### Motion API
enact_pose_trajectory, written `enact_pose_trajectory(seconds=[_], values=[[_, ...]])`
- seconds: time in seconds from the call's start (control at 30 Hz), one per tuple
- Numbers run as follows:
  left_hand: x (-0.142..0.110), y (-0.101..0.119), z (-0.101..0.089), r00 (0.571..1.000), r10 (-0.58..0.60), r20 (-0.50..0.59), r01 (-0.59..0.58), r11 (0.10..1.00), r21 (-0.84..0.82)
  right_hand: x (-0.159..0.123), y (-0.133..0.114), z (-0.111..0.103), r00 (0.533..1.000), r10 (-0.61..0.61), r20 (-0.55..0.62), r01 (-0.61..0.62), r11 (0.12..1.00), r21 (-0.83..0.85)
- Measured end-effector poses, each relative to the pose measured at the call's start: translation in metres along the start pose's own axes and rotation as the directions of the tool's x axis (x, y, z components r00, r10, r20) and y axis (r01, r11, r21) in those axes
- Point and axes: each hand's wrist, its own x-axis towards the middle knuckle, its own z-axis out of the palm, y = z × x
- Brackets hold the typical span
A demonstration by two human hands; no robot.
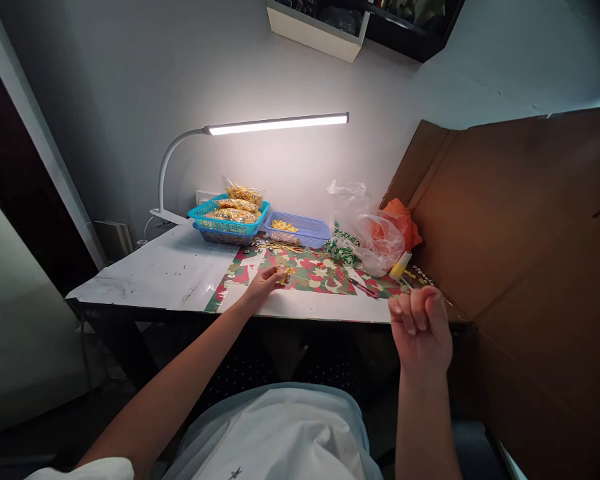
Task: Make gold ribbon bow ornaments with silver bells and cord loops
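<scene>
Here, white bench [150,273], camouflage sheet [325,279]; lamp [250,127] at eleven, carton [520,227] at three. Left grip [265,283] pinches yellow piece [285,277]; right grip [421,327] curled, contents unclear.

A glowing LED clip lamp [279,124] brightens the grey wall [300,167] and white tabletop [165,267]; darkness pools below the table. Wide-angle distortion stretches the edges, and the upper-right corner darkens.

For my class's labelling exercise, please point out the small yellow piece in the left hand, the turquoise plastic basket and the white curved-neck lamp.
Small yellow piece [286,275], head view: its visible middle.
Turquoise plastic basket [225,227], head view: front wall.
White curved-neck lamp [280,125], head view: lit bar.
</scene>
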Motion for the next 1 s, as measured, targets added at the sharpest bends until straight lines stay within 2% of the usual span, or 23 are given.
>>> enact_pose_trajectory(seconds=[0.13, 0.27, 0.47, 0.57, 0.7, 0.8, 0.87, 0.9, 0.93, 1.0], values=[[-0.007, 0.013, -0.006, 0.999, 0.008, 0.054, -0.001, 0.992, -0.129, -0.025, 0.000, -0.025, 0.990, 0.135, -0.047, -0.135, 0.991, -0.007], [-0.022, 0.036, -0.013, 0.995, 0.048, 0.091, -0.025, 0.969, -0.244, -0.045, 0.007, -0.049, 0.964, 0.263, -0.044, -0.266, 0.962, -0.069], [-0.053, 0.069, -0.011, 0.980, 0.067, 0.186, -0.003, 0.945, -0.327, -0.051, 0.015, -0.070, 0.917, 0.386, -0.102, -0.395, 0.913, -0.099], [-0.067, 0.079, -0.010, 0.964, 0.059, 0.260, 0.035, 0.939, -0.342, -0.049, 0.018, -0.074, 0.871, 0.476, -0.124, -0.490, 0.860, -0.140], [-0.082, 0.090, -0.005, 0.922, 0.049, 0.383, 0.105, 0.923, -0.371, -0.051, 0.035, -0.071, 0.774, 0.623, -0.113, -0.626, 0.725, -0.287], [-0.100, 0.098, 0.007, 0.858, 0.040, 0.512, 0.184, 0.907, -0.379, -0.053, 0.059, -0.062, 0.748, 0.654, -0.112, -0.642, 0.672, -0.369], [-0.117, 0.102, 0.017, 0.781, 0.035, 0.623, 0.260, 0.889, -0.377, -0.049, 0.074, -0.055, 0.763, 0.635, -0.121, -0.621, 0.668, -0.411], [-0.127, 0.104, 0.023, 0.701, 0.035, 0.712, 0.337, 0.864, -0.374, -0.044, 0.080, -0.051, 0.784, 0.607, -0.130, -0.596, 0.678, -0.430], [-0.137, 0.104, 0.028, 0.593, 0.039, 0.804, 0.419, 0.838, -0.350, -0.037, 0.086, -0.047, 0.809, 0.571, -0.139, -0.565, 0.693, -0.448], [-0.155, 0.103, 0.037, 0.494, -0.017, 0.869, 0.506, 0.819, -0.272, -0.020, 0.095, -0.038, 0.868, 0.473, -0.151, -0.482, 0.731, -0.482]])
